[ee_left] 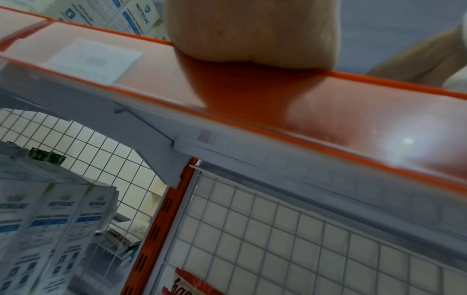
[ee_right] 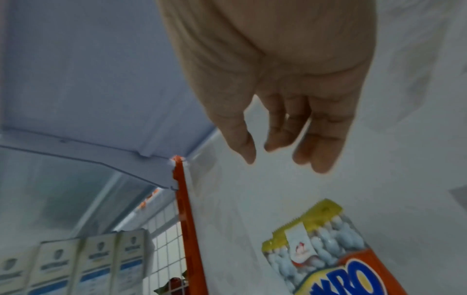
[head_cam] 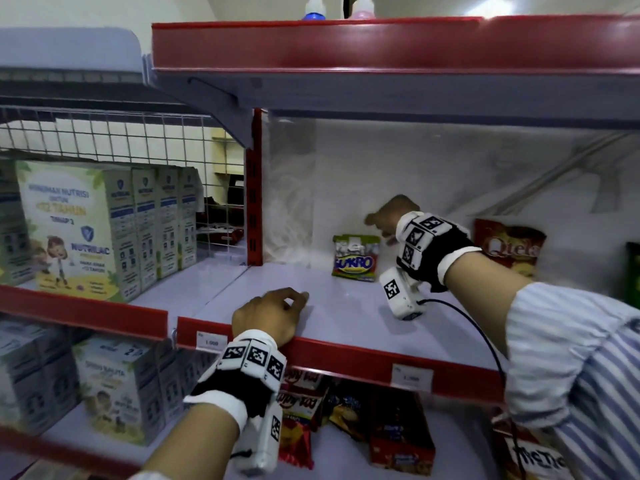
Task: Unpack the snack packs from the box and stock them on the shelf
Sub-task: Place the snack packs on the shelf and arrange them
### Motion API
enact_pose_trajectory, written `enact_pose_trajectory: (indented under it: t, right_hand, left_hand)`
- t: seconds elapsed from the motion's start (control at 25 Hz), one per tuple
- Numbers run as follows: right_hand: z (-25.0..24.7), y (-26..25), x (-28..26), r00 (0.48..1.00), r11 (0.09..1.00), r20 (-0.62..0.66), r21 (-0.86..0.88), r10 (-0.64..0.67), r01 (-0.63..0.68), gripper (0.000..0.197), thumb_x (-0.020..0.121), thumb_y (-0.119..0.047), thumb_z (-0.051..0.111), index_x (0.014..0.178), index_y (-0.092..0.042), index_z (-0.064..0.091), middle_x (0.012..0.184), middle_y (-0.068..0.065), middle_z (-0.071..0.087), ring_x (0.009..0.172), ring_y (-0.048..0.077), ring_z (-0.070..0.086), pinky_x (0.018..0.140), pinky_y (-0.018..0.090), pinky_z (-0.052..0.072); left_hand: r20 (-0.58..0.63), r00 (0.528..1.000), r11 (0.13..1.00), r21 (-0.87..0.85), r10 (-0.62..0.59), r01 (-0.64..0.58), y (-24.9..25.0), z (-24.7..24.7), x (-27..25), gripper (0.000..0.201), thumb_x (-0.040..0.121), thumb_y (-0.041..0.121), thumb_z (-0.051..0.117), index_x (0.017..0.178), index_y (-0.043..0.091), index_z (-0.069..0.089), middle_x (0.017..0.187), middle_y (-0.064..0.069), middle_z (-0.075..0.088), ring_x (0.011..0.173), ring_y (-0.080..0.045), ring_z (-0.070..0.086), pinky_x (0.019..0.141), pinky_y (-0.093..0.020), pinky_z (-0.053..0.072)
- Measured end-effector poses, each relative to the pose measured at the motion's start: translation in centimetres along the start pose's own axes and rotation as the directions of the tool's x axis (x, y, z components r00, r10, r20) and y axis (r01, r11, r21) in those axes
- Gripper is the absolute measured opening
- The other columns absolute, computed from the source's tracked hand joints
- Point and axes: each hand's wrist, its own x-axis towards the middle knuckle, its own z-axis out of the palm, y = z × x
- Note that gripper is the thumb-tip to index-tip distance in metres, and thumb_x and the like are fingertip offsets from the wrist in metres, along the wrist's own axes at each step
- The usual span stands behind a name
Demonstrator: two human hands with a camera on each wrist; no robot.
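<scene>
A green and orange Sukro snack pack (head_cam: 355,258) (ee_right: 328,249) stands upright near the back of the pale middle shelf (head_cam: 294,282). My right hand (head_cam: 386,220) (ee_right: 278,123) hovers just above and to the right of it, fingers straight and apart from the pack, holding nothing. A red Qtela snack bag (head_cam: 509,245) leans against the back wall further right. My left hand (head_cam: 273,313) (ee_left: 252,34) rests on the shelf's red front edge (head_cam: 363,356), fingers loosely curled and empty. No box is in view.
Nutrilac cartons (head_cam: 104,230) fill the left bay behind a wire mesh (head_cam: 104,140). A red-edged upper shelf (head_cam: 329,46) hangs close overhead. Snack packs (head_cam: 346,414) crowd the lower shelf. A dark green pack (head_cam: 633,271) sits at the far right.
</scene>
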Motion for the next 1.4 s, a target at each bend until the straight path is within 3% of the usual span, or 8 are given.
enact_pose_trajectory:
  t: [0.2,0.36,0.6,0.84,1.0,1.16,1.28,1.4]
  right_hand:
    - [-1.7,1.2,-6.1,0.954,0.93,-0.225,0.265,-0.199,0.256,0.01,0.079,-0.023,0.071,0.075,-0.022,0.061,0.075,-0.001,0.063,0.077,0.019,0.061,0.079,0.038,0.056]
    - [-1.9,4.3,-9.3,0.954,0.938,-0.2,0.22,-0.225,0.267,0.009,0.079,-0.023,0.071,0.078,-0.022,0.062,0.066,-0.007,0.059,0.066,0.012,0.056,0.059,0.018,0.042]
    - [-2.9,6.0,-8.9,0.97,0.948,0.159,-0.23,-0.186,0.22,0.031,0.081,-0.033,0.071,0.107,-0.018,0.064,0.11,0.003,0.062,0.1,0.022,0.059,0.076,0.021,0.04]
    - [-0.8,2.7,-4.5,0.888,0.667,0.427,-0.613,-0.171,0.423,0.055,0.084,-0.043,0.067,0.129,-0.014,0.052,0.133,0.009,0.054,0.121,0.027,0.051,0.094,0.029,0.04]
    - [3.5,3.1,-1.3,0.821,0.604,0.571,-0.651,-0.008,0.459,0.069,0.079,-0.05,0.069,0.13,-0.007,0.051,0.132,0.016,0.055,0.079,0.026,0.059,0.075,0.038,0.049]
    - [6.2,5.0,0.5,0.825,0.612,0.564,-0.661,0.024,0.434,0.057,0.06,-0.048,0.085,0.097,-0.012,0.059,0.106,0.011,0.065,0.078,0.024,0.063,0.071,0.041,0.055]
    - [5.5,4.9,2.1,0.894,0.749,0.445,-0.573,-0.056,0.332,0.022,0.075,-0.025,0.075,0.069,-0.025,0.054,0.078,0.004,0.068,0.062,0.015,0.064,0.054,0.027,0.052]
    - [4.3,3.6,4.0,0.954,0.93,0.291,-0.326,-0.074,0.172,0.009,0.081,-0.023,0.066,0.08,-0.014,0.065,0.074,0.002,0.064,0.065,0.018,0.063,0.056,0.033,0.054]
  left_hand:
    - [0.061,0.998,0.998,-0.059,-0.025,0.029,0.5,-0.7,-0.5,0.039,0.092,0.06,0.039,0.098,0.037,0.07,0.114,0.0,0.068,0.104,-0.028,0.062,0.09,-0.034,0.046]
    - [0.041,0.999,0.996,-0.086,-0.03,0.034,1.0,-1.3,-1.0,0.03,0.095,0.046,0.046,0.099,0.03,0.071,0.116,-0.004,0.068,0.104,-0.031,0.061,0.092,-0.038,0.048]
    - [0.147,0.987,0.991,-0.103,-0.07,0.086,1.0,-1.7,-1.4,0.035,0.097,0.041,0.046,0.113,0.02,0.068,0.131,-0.009,0.059,0.117,-0.032,0.055,0.104,-0.042,0.04]
    - [0.242,0.967,0.996,-0.028,-0.076,0.085,0.4,-1.8,-0.2,0.043,0.095,0.047,0.048,0.128,0.021,0.058,0.142,-0.006,0.05,0.129,-0.028,0.047,0.11,-0.039,0.034]
    - [0.322,0.947,0.993,-0.106,-0.02,0.057,-0.5,-1.2,1.4,0.035,0.085,0.051,0.063,0.109,0.026,0.061,0.128,-0.002,0.059,0.117,-0.024,0.055,0.103,-0.031,0.04]
    - [0.397,0.917,0.999,0.006,0.047,-0.053,-0.4,-0.7,2.2,0.045,0.087,0.053,0.058,0.122,0.026,0.05,0.134,-0.003,0.052,0.121,-0.023,0.051,0.104,-0.032,0.039]
    - [0.396,0.914,0.978,0.138,0.089,-0.155,-0.2,-0.7,2.2,0.043,0.089,0.06,0.047,0.125,0.036,0.045,0.135,-0.003,0.049,0.129,-0.027,0.037,0.108,-0.038,0.031]
    - [0.316,0.94,0.969,0.159,0.132,-0.189,-0.6,-0.5,1.7,0.044,0.087,0.066,0.043,0.124,0.042,0.046,0.134,0.0,0.041,0.133,-0.023,0.028,0.11,-0.039,0.022]
